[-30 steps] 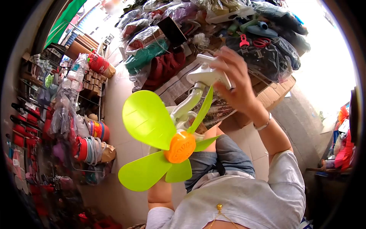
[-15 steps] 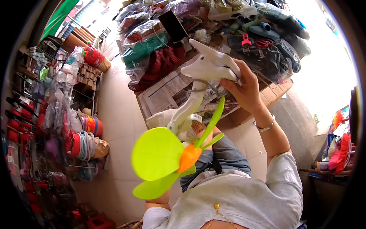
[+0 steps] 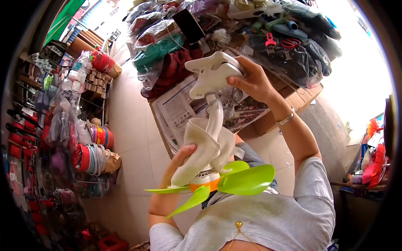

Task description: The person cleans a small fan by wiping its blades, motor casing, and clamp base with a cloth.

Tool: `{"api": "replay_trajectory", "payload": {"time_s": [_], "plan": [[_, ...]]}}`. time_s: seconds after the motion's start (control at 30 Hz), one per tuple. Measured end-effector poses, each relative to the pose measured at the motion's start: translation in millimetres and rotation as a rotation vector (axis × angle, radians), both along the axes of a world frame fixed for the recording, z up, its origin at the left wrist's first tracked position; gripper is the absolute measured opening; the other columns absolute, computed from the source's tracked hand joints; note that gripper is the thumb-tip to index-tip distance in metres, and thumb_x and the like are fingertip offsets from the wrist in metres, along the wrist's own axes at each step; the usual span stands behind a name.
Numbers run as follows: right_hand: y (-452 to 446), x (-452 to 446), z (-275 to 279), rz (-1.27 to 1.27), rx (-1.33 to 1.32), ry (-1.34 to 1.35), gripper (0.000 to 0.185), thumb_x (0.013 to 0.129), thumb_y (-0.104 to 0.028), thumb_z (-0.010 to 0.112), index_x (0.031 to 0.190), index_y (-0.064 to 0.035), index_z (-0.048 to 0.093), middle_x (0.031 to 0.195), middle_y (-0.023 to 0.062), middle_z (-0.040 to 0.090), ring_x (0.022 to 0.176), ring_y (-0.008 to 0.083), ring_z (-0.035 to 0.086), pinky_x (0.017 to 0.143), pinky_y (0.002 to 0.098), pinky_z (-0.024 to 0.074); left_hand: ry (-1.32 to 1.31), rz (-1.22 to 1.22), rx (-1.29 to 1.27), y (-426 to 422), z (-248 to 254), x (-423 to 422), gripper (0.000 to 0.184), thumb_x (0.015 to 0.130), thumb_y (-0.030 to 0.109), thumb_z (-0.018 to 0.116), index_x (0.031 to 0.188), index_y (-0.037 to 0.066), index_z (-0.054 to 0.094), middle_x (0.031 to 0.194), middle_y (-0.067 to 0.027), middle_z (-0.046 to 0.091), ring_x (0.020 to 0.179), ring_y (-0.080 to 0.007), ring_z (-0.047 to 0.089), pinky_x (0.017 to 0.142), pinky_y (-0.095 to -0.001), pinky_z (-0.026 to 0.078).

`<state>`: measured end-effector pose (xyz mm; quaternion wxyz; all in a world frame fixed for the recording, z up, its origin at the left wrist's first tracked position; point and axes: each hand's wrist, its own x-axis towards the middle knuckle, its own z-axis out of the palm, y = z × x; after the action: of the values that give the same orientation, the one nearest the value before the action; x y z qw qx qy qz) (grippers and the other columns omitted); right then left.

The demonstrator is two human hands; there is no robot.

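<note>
Blades [image 3: 248,180], swung edge-on since the earlier frame, look bendy, yet our fan [image 3: 216,113], slanting across the newspaper [image 3: 173,109], seems light and stiff, best held where our right hand [image 3: 252,79] pinches its clip [image 3: 211,79] and our left hand [image 3: 182,157], fingers hidden, apparently grips cloth [image 3: 200,144] around its stem.

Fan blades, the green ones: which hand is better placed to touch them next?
Probably the left hand. It holds the white cloth close to the blades. The right hand is farther from them, gripping the clip at the fan's other end.
</note>
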<state>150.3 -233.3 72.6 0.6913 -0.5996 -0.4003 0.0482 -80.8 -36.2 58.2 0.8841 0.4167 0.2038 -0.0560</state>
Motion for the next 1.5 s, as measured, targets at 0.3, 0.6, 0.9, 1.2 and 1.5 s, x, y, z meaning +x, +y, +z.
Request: {"api": "replay_trajectory", "payload": {"time_s": [0.3,0.6,0.9,1.2,1.5], "plan": [[-5.9,-14.3,19.5,-0.09,0.071,-0.213,0.046,0.082,-0.019,0.079,0.119,-0.0002,0.061,0.101,0.0076,0.068,0.093,0.0114,0.061,0.084,0.0288,0.0503,-0.153,-0.096,0.365,95.4,27.5,11.5,0.085,0.093,0.071,0.03,0.149,0.006,0.031,0.146,-0.0141,0.042,0.134,-0.0294,0.044,0.112,-0.046,0.035],[32.5,-45.0,21.1,-0.308,-0.081,-0.475,0.042,0.07,-0.013,0.08,0.11,-0.0073,0.067,0.095,0.0115,0.069,0.087,0.031,0.066,0.077,0.0366,0.0537,-0.374,-0.513,0.929,-2.8,5.7,41.0,0.061,0.091,0.033,0.069,0.138,0.003,0.043,0.129,-0.0107,0.057,0.118,-0.0183,0.055,0.099,-0.0357,0.045],[26.4,-48.2,43.8,-0.219,-0.053,-0.569,0.039,0.067,-0.013,0.08,0.104,-0.0083,0.068,0.094,0.0114,0.069,0.087,0.0325,0.066,0.077,0.0386,0.0543,-0.195,-0.501,0.237,5.5,2.3,55.1,0.052,0.087,0.023,0.074,0.13,0.004,0.053,0.119,-0.0081,0.063,0.108,-0.0177,0.061,0.093,-0.0344,0.05],[13.6,-51.4,34.1,-0.186,0.006,-0.448,0.038,0.071,-0.014,0.079,0.106,-0.008,0.067,0.094,0.0126,0.069,0.086,0.0329,0.066,0.074,0.036,0.0549,-0.211,-0.588,0.054,-6.6,8.0,59.8,0.053,0.083,0.019,0.075,0.128,0.0,0.053,0.121,-0.0114,0.062,0.111,-0.0213,0.061,0.095,-0.0347,0.05],[21.0,-68.0,35.3,-0.435,-0.228,-0.704,0.032,0.073,-0.016,0.077,0.102,-0.0089,0.066,0.088,0.0091,0.067,0.081,0.0291,0.066,0.069,0.0374,0.0539,-0.2,-0.174,0.627,-33.5,-1.5,58.5,0.045,0.086,0.017,0.074,0.123,0.002,0.055,0.11,-0.0093,0.065,0.1,-0.0182,0.064,0.085,-0.0342,0.054]]}}
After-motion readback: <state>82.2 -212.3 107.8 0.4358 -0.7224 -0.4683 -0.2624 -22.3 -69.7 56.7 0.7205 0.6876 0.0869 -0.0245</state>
